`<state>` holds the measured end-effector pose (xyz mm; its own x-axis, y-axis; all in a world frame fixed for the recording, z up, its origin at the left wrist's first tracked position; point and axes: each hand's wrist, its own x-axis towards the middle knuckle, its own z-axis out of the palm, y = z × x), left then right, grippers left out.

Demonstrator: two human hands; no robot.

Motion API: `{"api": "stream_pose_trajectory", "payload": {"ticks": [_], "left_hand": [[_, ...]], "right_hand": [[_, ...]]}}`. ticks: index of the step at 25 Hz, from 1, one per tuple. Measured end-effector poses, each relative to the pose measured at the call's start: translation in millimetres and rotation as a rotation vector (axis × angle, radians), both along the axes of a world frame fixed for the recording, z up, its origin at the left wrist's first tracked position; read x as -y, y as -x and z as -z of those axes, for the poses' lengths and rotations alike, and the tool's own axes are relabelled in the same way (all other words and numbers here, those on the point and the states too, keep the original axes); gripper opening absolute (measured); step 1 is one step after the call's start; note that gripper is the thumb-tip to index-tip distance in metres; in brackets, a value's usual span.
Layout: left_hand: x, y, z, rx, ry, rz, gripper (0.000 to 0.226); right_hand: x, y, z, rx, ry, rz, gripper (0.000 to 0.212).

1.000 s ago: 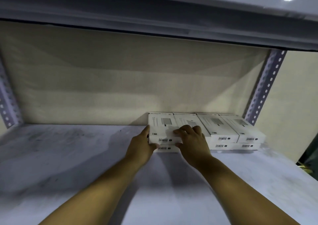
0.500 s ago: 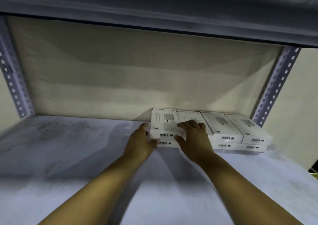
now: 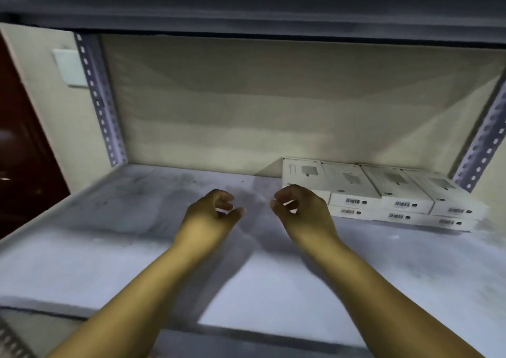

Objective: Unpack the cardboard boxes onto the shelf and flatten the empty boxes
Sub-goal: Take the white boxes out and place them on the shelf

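At the far left of the frame a dark red door (image 3: 19, 149) stands beside a perforated metal upright (image 3: 100, 103) of the shelf (image 3: 115, 237). Your left hand (image 3: 209, 218) hovers over the middle of the shelf with fingers loosely curled and holding nothing; your right hand (image 3: 304, 212) just beside it is likewise loosely curled and empty. At right of centre, the white product boxes (image 3: 383, 190) lie two layers high against the back wall, barcodes facing you, with your right hand just in front of the leftmost one.

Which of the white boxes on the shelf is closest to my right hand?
The leftmost top-row white box, at the stack's left end; the right hand overlaps its front corner, while the other boxes sit farther right.
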<state>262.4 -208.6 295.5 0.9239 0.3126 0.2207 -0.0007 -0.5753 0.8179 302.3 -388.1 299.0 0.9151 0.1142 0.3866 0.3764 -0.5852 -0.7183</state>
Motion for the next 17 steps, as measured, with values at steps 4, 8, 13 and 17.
{"api": "stream_pose_trajectory", "payload": {"ticks": [4, 8, 13, 17], "left_hand": [[-38, 50, 1, 0.052, -0.006, -0.055, 0.021], [-76, 105, 4, 0.081, -0.020, -0.114, 0.017], [-122, 184, 18, 0.069, 0.006, -0.221, 0.010], [-158, 242, 33, 0.061, -0.027, -0.342, 0.012]], "right_hand": [[-42, 39, 9, -0.052, -0.123, -0.114, 0.007], [-83, 76, 18, -0.074, -0.136, -0.241, 0.008], [-141, 133, 28, -0.079, -0.076, -0.353, 0.007], [-185, 176, 39, -0.128, -0.109, -0.453, 0.006]]}}
